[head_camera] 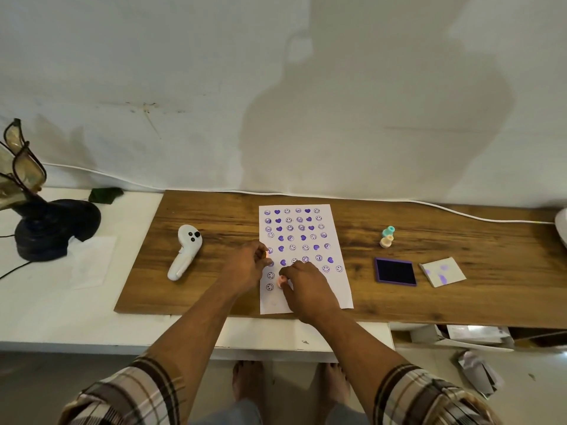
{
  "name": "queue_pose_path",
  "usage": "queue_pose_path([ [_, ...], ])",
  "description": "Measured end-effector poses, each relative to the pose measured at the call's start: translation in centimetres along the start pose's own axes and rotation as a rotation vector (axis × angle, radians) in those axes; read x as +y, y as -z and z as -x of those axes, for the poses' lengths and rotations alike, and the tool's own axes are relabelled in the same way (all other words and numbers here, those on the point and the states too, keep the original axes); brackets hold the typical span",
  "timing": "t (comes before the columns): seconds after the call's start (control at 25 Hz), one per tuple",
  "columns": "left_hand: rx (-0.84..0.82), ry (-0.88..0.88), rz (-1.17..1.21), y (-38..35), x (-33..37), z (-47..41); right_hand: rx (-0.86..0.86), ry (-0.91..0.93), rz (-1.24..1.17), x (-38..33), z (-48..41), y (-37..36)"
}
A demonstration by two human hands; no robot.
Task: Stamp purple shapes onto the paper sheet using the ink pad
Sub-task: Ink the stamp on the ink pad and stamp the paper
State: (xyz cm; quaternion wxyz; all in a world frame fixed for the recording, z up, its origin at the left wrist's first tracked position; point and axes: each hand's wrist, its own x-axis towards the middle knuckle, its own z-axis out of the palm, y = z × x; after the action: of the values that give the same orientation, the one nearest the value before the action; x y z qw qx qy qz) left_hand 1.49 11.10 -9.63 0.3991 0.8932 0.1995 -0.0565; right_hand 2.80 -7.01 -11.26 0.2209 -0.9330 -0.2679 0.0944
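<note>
A white paper sheet (306,231) lies on the wooden board (214,216), covered with rows of purple smileys and hearts. My right hand (308,286) presses a small pink stamp (281,281) onto the sheet's lower left part. My left hand (247,265) rests at the sheet's left edge, pinching a small orange stamp (266,254) between its fingertips. The open purple ink pad (395,271) sits to the right of the sheet, with its ink-stained lid (442,271) beside it.
A teal stamp (388,231) and a cream stamp (386,241) stand behind the ink pad. A white controller (185,251) lies left of the sheet. A dark vase (49,228) stands on the white table at far left. A white cable (460,211) runs along the wall.
</note>
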Motion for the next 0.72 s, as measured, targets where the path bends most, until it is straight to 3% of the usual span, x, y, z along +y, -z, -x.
queue_pose_path([
  [0.36, 0.017, -0.018, -0.015, -0.1, -0.1, 0.0, -0.12, 0.157, 0.306, -0.6, -1.0, -0.3],
  [0.72, 0.01, -0.016, -0.058, -0.2, 0.0, -0.2, -0.073, 0.15, 0.281, -0.7, -1.1, -0.3],
])
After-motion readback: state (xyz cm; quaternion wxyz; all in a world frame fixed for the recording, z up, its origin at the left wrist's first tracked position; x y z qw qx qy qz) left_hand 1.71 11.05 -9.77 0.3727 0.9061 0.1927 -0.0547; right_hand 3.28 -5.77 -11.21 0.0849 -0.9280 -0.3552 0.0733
